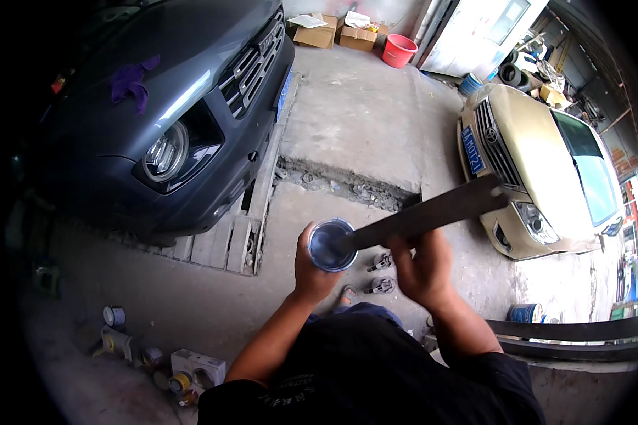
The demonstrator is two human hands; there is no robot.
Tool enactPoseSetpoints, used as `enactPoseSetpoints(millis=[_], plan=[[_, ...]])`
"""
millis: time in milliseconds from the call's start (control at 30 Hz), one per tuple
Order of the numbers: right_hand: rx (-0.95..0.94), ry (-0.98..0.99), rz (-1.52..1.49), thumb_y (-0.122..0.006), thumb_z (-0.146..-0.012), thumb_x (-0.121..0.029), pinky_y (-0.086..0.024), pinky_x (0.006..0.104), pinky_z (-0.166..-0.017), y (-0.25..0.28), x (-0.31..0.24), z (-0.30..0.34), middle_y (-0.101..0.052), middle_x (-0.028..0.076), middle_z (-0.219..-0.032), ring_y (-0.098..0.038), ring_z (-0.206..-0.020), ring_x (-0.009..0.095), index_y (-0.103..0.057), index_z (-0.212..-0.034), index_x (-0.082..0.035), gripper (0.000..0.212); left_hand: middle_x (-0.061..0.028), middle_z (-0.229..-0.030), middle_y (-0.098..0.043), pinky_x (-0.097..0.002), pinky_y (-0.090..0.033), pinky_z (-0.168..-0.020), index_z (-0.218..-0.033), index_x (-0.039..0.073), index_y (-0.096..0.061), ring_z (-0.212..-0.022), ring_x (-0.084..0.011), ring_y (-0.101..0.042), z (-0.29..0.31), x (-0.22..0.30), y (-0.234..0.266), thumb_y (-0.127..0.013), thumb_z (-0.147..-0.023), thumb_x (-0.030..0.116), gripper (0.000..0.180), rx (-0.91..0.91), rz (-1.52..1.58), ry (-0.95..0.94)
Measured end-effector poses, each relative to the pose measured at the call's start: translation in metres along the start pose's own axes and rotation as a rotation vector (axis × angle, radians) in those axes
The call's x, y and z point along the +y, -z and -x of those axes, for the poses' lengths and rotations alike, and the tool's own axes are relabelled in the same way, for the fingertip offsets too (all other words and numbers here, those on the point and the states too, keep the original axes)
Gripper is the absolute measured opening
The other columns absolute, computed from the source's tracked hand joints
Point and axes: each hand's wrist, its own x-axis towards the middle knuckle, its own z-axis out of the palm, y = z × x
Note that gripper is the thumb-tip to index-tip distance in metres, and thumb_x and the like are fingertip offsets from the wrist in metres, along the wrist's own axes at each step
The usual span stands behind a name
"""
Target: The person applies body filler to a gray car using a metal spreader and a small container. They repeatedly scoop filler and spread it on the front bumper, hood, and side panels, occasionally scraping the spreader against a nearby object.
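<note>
My left hand (312, 275) is wrapped round the side of a round cup (310, 249) with grey-blue liquid, like paint, inside. A long, flat, dark stirring stick (439, 212) slants across in front of me, its lower end inside the cup. My right hand (425, 269) grips the stick near its middle, fingers closed beneath it. Below and between my hands, two spray guns (382, 285) are visible, one behind the other. How deep the stick reaches is hidden by the liquid.
A dark car (191, 78) with a purple cloth (132, 83) stands left; a gold car (524, 149) stands right. A broken trench (347, 185) crosses the concrete ahead. A red bucket (400, 51) and cardboard boxes (315, 33) lie beyond. Several cans and a white box (200, 365) sit lower left.
</note>
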Motion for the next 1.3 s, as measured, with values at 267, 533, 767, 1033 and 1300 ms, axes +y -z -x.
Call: enactPoseSetpoints(millis=[267, 533, 767, 1033, 1300], plan=[[-0.554, 0.159, -0.09, -0.062, -0.085, 0.003, -0.054, 0.0378, -0.075, 0.004, -0.011, -0.033, -0.067, 0.016, -0.09, -0.067, -0.082, 0.03, -0.063, -0.095, 0.001, 0.011, -0.018, -0.125, -0.057, -0.0389, -0.047, -0.098, -0.139, 0.0, -0.032, -0.114, -0.0291, -0.06, -0.005, 0.009, 0.017, -0.089, -0.068, 0.013, 0.092, -0.111, 0.054, 0.004], [-0.468, 0.082, -0.041, -0.065, -0.085, 0.002, -0.053, 0.0376, -0.067, -0.007, -0.025, -0.055, -0.067, 0.016, -0.086, -0.067, -0.078, 0.032, -0.063, -0.097, -0.001, 0.012, -0.0171, -0.126, -0.056, -0.0385, -0.047, -0.098, -0.139, 0.001, -0.032, -0.115, -0.0272, -0.059, -0.005, 0.005, 0.05, -0.089, -0.067, 0.012, 0.092, -0.224, 0.152, 0.054], [-0.41, 0.057, -0.183, -0.067, -0.085, 0.003, -0.054, 0.0375, -0.068, -0.016, -0.027, -0.053, -0.068, 0.015, -0.084, -0.068, -0.076, 0.03, -0.065, -0.097, 0.0, 0.013, -0.0155, -0.124, -0.057, -0.0367, -0.046, -0.099, -0.139, 0.002, -0.033, -0.116, -0.0258, -0.058, -0.004, -0.002, 0.089, -0.088, -0.067, 0.01, 0.09, -0.175, 0.204, 0.069], [-0.688, 0.292, -0.297, -0.06, -0.085, 0.007, -0.054, 0.0379, -0.073, -0.081, -0.056, -0.069, -0.069, 0.016, -0.088, -0.069, -0.081, 0.03, -0.062, -0.095, 0.0, 0.012, -0.0162, -0.119, -0.059, -0.0366, -0.047, -0.095, -0.131, 0.0, -0.045, -0.111, -0.0275, -0.06, -0.016, 0.0, 0.139, -0.088, -0.067, 0.012, 0.078, -0.051, 0.056, 0.061], [-0.75, 0.42, -0.32, -0.066, -0.084, 0.006, -0.054, 0.0378, -0.072, -0.146, -0.056, -0.102, -0.07, 0.015, -0.089, -0.068, -0.079, 0.031, -0.064, -0.094, 0.0, 0.012, -0.0174, -0.124, -0.057, -0.04, -0.045, -0.099, -0.136, 0.002, -0.041, -0.116, -0.0313, -0.058, -0.032, -0.015, 0.171, -0.088, -0.063, 0.01, 0.087, 0.024, -0.137, 0.057]])
